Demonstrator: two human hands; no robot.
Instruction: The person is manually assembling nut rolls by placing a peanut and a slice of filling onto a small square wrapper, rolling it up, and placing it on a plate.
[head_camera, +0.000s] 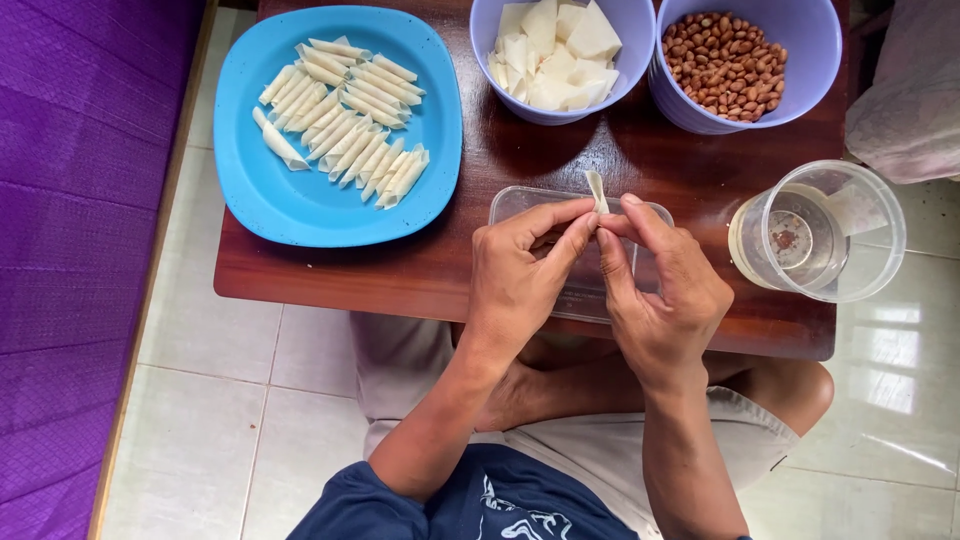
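My left hand (520, 270) and my right hand (655, 290) meet fingertip to fingertip over a clear plastic lid (575, 290) on a low wooden table (420, 270). Together they pinch a small pale dough wrapper (597, 190), rolled thin, whose end sticks up above the fingers. A blue plate (300, 200) at the left carries several finished white rolls (345, 115) laid in rows. At the back stand a lilac bowl of cut wrapper pieces (555, 50) and a lilac bowl of peanuts (725, 60).
A clear plastic tub (820, 230) with a little liquid stands at the table's right end. A purple mat (70, 250) covers the floor on the left, white tiles (240, 400) lie below. My crossed legs sit under the table's near edge.
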